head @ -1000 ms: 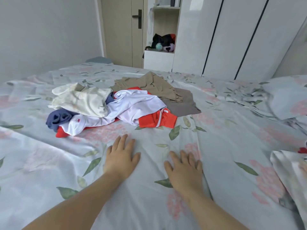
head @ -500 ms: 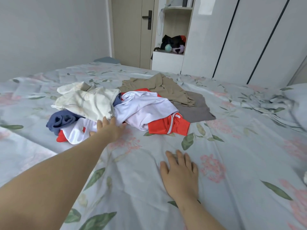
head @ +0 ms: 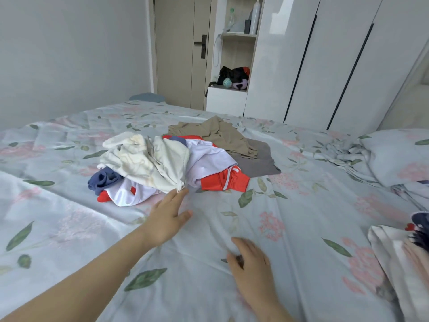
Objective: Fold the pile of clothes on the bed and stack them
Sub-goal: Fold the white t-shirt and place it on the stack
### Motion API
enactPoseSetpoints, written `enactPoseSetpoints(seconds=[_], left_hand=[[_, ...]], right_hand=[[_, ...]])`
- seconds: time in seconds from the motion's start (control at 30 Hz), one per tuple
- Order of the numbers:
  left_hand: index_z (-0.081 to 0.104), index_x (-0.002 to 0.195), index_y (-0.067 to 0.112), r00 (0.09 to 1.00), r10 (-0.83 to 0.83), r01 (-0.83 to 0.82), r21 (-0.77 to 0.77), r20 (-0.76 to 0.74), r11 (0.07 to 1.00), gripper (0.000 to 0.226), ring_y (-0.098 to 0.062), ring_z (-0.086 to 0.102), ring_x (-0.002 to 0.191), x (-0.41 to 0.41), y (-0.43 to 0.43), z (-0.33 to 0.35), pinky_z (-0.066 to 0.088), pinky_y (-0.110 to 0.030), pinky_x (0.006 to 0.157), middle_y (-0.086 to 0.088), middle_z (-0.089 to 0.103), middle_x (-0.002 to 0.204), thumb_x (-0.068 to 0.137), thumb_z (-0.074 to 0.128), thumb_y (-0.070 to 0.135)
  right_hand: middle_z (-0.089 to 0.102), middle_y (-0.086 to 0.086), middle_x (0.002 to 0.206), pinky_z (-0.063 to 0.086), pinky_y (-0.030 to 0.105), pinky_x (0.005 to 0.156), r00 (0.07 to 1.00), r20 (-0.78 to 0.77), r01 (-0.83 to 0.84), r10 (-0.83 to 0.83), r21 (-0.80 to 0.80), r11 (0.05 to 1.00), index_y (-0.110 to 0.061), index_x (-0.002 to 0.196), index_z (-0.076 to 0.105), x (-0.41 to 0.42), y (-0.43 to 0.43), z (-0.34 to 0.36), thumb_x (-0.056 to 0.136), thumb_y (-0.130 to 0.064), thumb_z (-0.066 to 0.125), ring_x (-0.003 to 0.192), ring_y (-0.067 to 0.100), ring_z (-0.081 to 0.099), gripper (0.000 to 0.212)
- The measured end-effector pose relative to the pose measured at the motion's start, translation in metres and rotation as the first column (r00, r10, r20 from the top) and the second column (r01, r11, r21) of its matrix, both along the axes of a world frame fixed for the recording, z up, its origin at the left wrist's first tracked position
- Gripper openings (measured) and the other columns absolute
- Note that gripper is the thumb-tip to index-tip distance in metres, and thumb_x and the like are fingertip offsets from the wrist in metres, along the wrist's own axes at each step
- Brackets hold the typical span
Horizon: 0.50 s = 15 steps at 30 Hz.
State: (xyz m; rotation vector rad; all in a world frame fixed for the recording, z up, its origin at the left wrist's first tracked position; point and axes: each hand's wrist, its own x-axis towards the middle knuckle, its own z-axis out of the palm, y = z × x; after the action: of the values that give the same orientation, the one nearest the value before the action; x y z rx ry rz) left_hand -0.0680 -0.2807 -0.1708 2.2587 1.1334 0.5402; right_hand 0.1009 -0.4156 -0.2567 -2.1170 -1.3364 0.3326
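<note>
A loose pile of clothes lies mid-bed: a cream garment (head: 148, 161) on top, a white and red jersey (head: 209, 163), a navy piece (head: 102, 180), a tan garment (head: 222, 133) and a grey one (head: 257, 163) behind. My left hand (head: 168, 216) reaches forward with straight fingers; its fingertips touch the cream garment's near corner (head: 181, 185), thumb apart from it. My right hand (head: 251, 268) rests on the sheet nearer me, fingers loosely bent, holding nothing.
The bed (head: 301, 228) has a pale floral sheet. A pillow (head: 394, 156) lies at the right, and bunched bedding (head: 401, 256) at the right edge. Wardrobe doors (head: 325, 61), a shelf niche and a door (head: 178, 49) stand behind the bed.
The cream garment has been drawn right, over the white jersey, with its corner stretched toward my left hand. That hand came back toward me. My right hand shifted slightly on the sheet.
</note>
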Motion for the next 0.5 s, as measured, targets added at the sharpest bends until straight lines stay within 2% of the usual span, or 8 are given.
enactPoseSetpoints(seconds=[0.07,0.1,0.2,0.3,0.33,0.4,0.43,0.5], left_hand=[[0.024,0.148,0.023,0.994,-0.105,0.105,-0.013,0.008,0.994,0.072,-0.010,0.018,0.141,0.003,-0.036,0.009,0.010,-0.025,0.115,0.006,0.023,0.151,0.083,0.035,0.050],[0.023,0.148,0.024,0.989,-0.143,0.143,-0.017,0.021,0.990,0.063,-0.008,0.016,0.141,0.006,-0.053,0.014,0.009,-0.019,0.111,0.008,0.022,0.151,0.091,0.037,0.047],[0.024,0.148,0.027,0.964,-0.238,0.247,-0.071,0.115,0.966,0.050,0.001,0.015,0.135,0.019,-0.106,0.026,0.010,-0.005,0.096,0.016,0.021,0.143,0.101,0.042,0.025],[0.023,0.148,0.025,0.917,-0.374,0.390,-0.118,0.136,0.913,0.051,0.006,0.014,0.127,0.033,-0.165,0.030,0.006,0.009,0.086,0.009,0.021,0.150,0.101,0.042,0.022],[0.022,0.148,0.026,0.891,-0.438,0.451,-0.121,0.118,0.885,0.050,0.007,0.013,0.126,0.037,-0.187,0.029,0.003,0.012,0.084,0.009,0.020,0.151,0.101,0.041,0.023],[0.027,0.147,0.027,0.830,-0.552,0.558,-0.139,0.086,0.818,0.047,0.009,0.013,0.128,0.046,-0.226,0.022,0.000,0.012,0.087,0.016,0.022,0.146,0.101,0.040,0.026],[0.033,0.145,0.026,0.803,-0.589,0.595,-0.171,0.093,0.785,0.044,0.009,0.020,0.128,0.050,-0.241,0.016,0.005,0.009,0.093,0.020,0.028,0.140,0.101,0.041,0.026],[0.048,0.135,0.025,0.807,-0.569,0.590,-0.259,0.159,0.765,0.036,0.003,0.046,0.111,0.056,-0.262,0.007,0.029,-0.006,0.097,0.020,0.046,0.119,0.100,0.045,0.027]], right_hand=[[0.060,-0.008,0.119,0.036,0.023,0.102,0.973,-0.228,0.044,-0.031,0.050,0.998,-0.026,0.126,0.057,-0.003,-0.027,0.011,0.087,-0.043,0.051,0.117,0.014,0.054,0.043],[0.059,-0.009,0.116,0.036,0.018,0.097,0.940,-0.338,0.075,-0.047,0.069,0.995,-0.026,0.126,0.055,-0.003,-0.039,0.017,0.092,-0.029,0.055,0.116,0.013,0.055,0.035],[0.058,-0.010,0.109,0.039,0.021,0.091,0.796,-0.589,0.236,-0.140,0.090,0.967,-0.030,0.119,0.051,0.006,-0.081,0.033,0.097,-0.017,0.049,0.106,0.012,0.055,0.026],[0.060,0.004,0.101,0.046,0.030,0.076,0.636,-0.737,0.469,-0.227,0.136,0.873,-0.020,0.110,0.053,0.024,-0.126,0.046,0.098,-0.018,0.047,0.078,0.017,0.057,0.014],[0.060,0.006,0.099,0.045,0.030,0.073,0.599,-0.760,0.519,-0.250,0.132,0.844,-0.018,0.109,0.053,0.030,-0.141,0.049,0.099,-0.019,0.045,0.075,0.018,0.056,0.013],[0.059,0.007,0.094,0.047,0.033,0.075,0.531,-0.803,0.579,-0.270,0.111,0.807,-0.015,0.111,0.051,0.042,-0.169,0.055,0.100,-0.022,0.042,0.081,0.024,0.057,0.015],[0.059,0.009,0.094,0.048,0.036,0.078,0.497,-0.824,0.591,-0.271,0.093,0.802,-0.013,0.111,0.050,0.046,-0.182,0.056,0.101,-0.023,0.041,0.085,0.027,0.056,0.017],[0.057,0.015,0.098,0.047,0.041,0.086,0.461,-0.844,0.589,-0.273,0.060,0.806,-0.010,0.112,0.047,0.049,-0.203,0.058,0.101,-0.026,0.040,0.090,0.030,0.056,0.020]])
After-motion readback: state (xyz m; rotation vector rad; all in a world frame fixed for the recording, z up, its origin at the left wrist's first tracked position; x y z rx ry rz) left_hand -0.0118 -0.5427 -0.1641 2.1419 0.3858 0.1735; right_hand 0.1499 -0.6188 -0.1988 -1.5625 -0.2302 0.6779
